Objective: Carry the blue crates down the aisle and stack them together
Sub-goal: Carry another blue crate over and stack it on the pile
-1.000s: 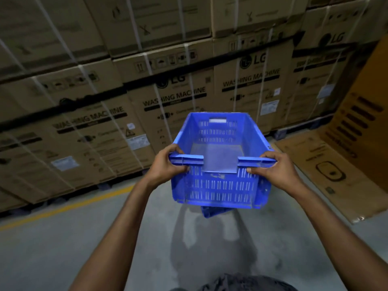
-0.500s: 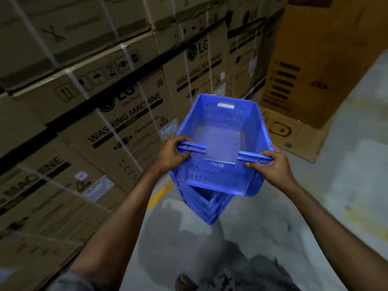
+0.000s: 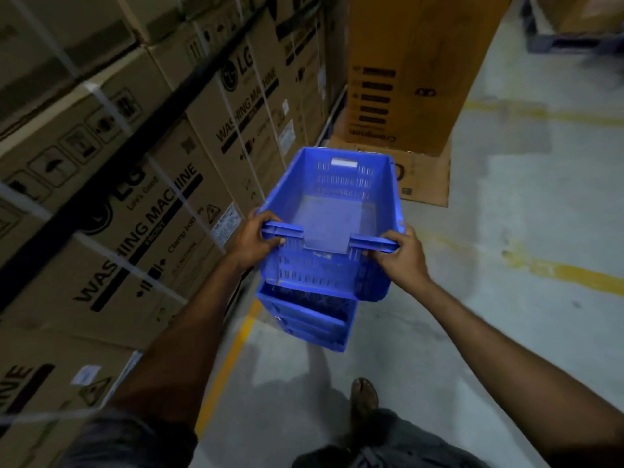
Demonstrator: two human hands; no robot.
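Observation:
An empty blue slotted crate (image 3: 337, 204) is held out in front of me above the floor. My left hand (image 3: 255, 243) grips the left end of its near rim and my right hand (image 3: 400, 256) grips the right end. A second blue crate (image 3: 310, 315) shows beneath it, mostly hidden by the upper one; whether it hangs nested under the first or stands on the floor I cannot tell.
Stacked washing-machine cartons (image 3: 141, 184) wall the left side along a yellow floor line (image 3: 229, 359). A tall orange carton (image 3: 412, 72) stands ahead on flattened cardboard (image 3: 425, 177). Grey concrete floor (image 3: 506, 231) stretches right. My bare foot (image 3: 364, 396) is below.
My view has swung right, from facing the carton wall to looking down the aisle. The crate stays in both hands, and more of the lower crate now shows.

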